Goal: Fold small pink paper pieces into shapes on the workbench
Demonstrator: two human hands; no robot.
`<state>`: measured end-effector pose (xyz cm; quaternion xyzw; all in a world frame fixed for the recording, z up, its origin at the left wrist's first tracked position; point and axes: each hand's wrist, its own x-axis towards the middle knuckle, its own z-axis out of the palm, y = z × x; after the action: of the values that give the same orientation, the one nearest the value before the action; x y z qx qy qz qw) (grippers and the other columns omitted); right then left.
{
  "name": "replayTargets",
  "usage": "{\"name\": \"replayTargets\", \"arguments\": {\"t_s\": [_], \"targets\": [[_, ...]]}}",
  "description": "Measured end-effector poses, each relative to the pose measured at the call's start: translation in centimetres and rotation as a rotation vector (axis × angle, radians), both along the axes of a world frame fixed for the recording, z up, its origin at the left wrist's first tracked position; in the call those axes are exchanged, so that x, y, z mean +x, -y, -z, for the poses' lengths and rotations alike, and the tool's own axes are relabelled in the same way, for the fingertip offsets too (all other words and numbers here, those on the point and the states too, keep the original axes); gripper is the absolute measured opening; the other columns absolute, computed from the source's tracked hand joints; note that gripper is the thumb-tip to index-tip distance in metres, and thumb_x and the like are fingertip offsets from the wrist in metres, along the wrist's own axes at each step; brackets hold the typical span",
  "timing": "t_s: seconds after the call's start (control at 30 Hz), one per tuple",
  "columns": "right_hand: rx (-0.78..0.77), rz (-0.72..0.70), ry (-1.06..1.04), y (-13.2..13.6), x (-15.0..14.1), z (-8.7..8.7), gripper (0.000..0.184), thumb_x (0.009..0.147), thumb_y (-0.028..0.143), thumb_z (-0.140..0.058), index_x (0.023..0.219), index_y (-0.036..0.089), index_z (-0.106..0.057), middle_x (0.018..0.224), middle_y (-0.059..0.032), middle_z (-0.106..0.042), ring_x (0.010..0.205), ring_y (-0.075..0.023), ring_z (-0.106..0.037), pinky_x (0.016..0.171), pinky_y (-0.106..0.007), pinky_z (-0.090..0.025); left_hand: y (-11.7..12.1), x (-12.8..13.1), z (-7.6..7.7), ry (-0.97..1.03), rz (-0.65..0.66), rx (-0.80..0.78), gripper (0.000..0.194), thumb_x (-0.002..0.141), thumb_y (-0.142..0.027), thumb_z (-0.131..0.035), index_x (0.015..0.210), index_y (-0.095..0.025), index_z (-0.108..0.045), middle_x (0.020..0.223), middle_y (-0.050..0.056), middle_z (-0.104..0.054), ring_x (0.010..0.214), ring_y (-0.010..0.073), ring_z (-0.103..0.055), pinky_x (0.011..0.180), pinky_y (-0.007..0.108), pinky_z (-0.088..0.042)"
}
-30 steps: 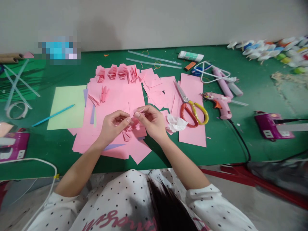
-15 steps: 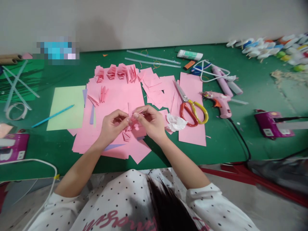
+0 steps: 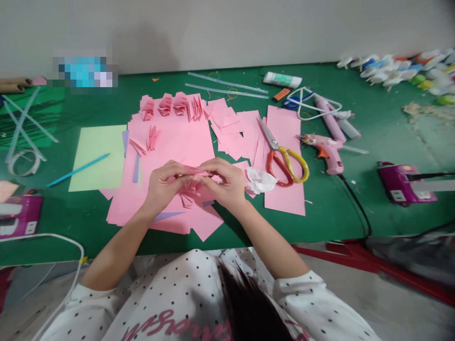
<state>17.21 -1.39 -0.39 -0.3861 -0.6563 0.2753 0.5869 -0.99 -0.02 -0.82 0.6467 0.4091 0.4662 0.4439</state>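
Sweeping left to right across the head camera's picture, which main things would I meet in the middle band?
Pale round ring, slim blue pen-shaped stick, left hand, held pink paper, right hand, metal scissors with red and yellow handles, pink glue gun, purple box towards the right edge.

At the centre of the frame, the left hand [image 3: 166, 183] and right hand [image 3: 226, 183] cover much of a pink paper piece [image 3: 194, 171], which may be folded. Coarse pixels mask a blue object [image 3: 85, 72] at upper left. The left edge cuts off cardboard tubes [image 3: 12, 88] and a purple box [image 3: 32, 215]; dark hair [image 3: 245, 303] hides part of the shirt lettering [image 3: 177, 327] at bottom centre.
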Motion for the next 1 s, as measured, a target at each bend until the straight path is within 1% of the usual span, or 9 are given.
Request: {"name": "replayTargets", "arguments": {"t_s": [0.07, 0.17, 0.37, 0.5, 0.6, 0.7, 0.87, 1.0], "targets": [[-0.002, 0.017, 0.013, 0.0, 0.0, -0.1, 0.008, 0.088, 0.03, -0.077, 0.084, 0.023, -0.074, 0.076, -0.0012, -0.074, 0.069, -0.0138, -0.065, 0.059, -0.028, -0.052, 0.0, 0.0, 0.0, -0.001, 0.016, 0.013, 0.013, 0.083, -0.031, -0.081, 0.097, -0.032, -0.083, 0.089, 0.004, -0.077, 0.08, 0.0159, -0.066, 0.075, 0.032, -0.054], [-0.024, 0.022, 0.022, 0.1, 0.0, -0.1, 0.013, 0.088, 0.034, -0.076, 0.082, 0.023, -0.074, 0.076, -0.0012, -0.074, 0.068, -0.014, -0.065, 0.059, -0.029, -0.051, 0.1, 0.2, 0.0, -0.007, 0.021, 0.02, 0.013, 0.084, -0.03, -0.081, 0.096, -0.033, -0.083, 0.089, 0.003, -0.078, 0.081, 0.0153, -0.067, 0.075, 0.031, -0.054], [-0.046, 0.033, -0.026, 0.1, -0.1, -0.1, 0.016, 0.088, 0.033, -0.075, 0.077, 0.024, -0.071, 0.072, 0.0002, -0.071, 0.064, -0.0131, -0.06, 0.056, -0.028, -0.046, 0.1, 0.3, 0.1, -0.009, 0.029, 0.002, 0.009, 0.086, -0.03, -0.079, 0.094, -0.03, -0.083, 0.091, 0.003, -0.078, 0.082, 0.0147, -0.068, 0.075, 0.029, -0.054], [-0.135, 0.039, -0.004, 0.1, 0.0, -0.4, 0.026, 0.088, 0.044, -0.075, 0.071, 0.024, -0.068, 0.069, 0.0001, -0.069, 0.062, -0.0135, -0.056, 0.055, -0.03, -0.044, 0.1, 0.3, 0.0, -0.016, 0.039, -0.031, 0.009, 0.086, -0.033, -0.078, 0.09, -0.027, -0.082, 0.09, 0.005, -0.077, 0.084, 0.0158, -0.069, 0.075, 0.029, -0.055], [-0.183, 0.038, 0.003, 0.1, 0.0, -0.4, 0.034, 0.087, 0.05, -0.074, 0.068, 0.023, -0.064, 0.067, 0.0001, -0.065, 0.06, -0.0131, -0.053, 0.055, -0.03, -0.043, 0.1, 0.4, -0.2, -0.018, 0.043, -0.045, 0.012, 0.086, -0.036, -0.078, 0.087, -0.025, -0.081, 0.089, 0.005, -0.077, 0.083, 0.016, -0.068, 0.075, 0.029, -0.055], [-0.206, 0.032, -0.006, 0.0, 0.0, -0.3, 0.039, 0.087, 0.051, -0.073, 0.066, 0.022, -0.06, 0.064, 0.0012, -0.06, 0.058, -0.0116, -0.05, 0.053, -0.029, -0.04, 0.1, 0.4, -0.3, -0.024, 0.05, -0.063, 0.017, 0.087, -0.038, -0.077, 0.083, -0.022, -0.079, 0.086, 0.005, -0.075, 0.081, 0.0155, -0.067, 0.074, 0.028, -0.054], [-0.27, 0.021, -0.017, 0.1, -0.1, -0.3, 0.045, 0.088, 0.054, -0.071, 0.063, 0.022, -0.052, 0.061, 0.0028, -0.053, 0.056, -0.0103, -0.045, 0.053, -0.028, -0.037, 0.2, 0.6, -0.6, -0.026, 0.081, -0.119, 0.027, 0.087, -0.044, -0.075, 0.078, -0.019, -0.072, 0.08, 0.004, -0.068, 0.073, 0.0151, -0.063, 0.066, 0.027, -0.053], [-0.353, -0.01, -0.058, 0.2, -0.2, -0.3, 0.047, 0.086, 0.058, -0.072, 0.063, 0.021, -0.051, 0.06, 0.0032, -0.051, 0.057, -0.0103, -0.047, 0.051, -0.027, -0.035, 0.4, 0.6, -0.9, -0.034, 0.106, -0.126, 0.028, 0.089, -0.043, -0.073, 0.077, -0.018, -0.07, 0.076, 0.003, -0.066, 0.071, 0.0145, -0.062, 0.063, 0.026, -0.05]]}}
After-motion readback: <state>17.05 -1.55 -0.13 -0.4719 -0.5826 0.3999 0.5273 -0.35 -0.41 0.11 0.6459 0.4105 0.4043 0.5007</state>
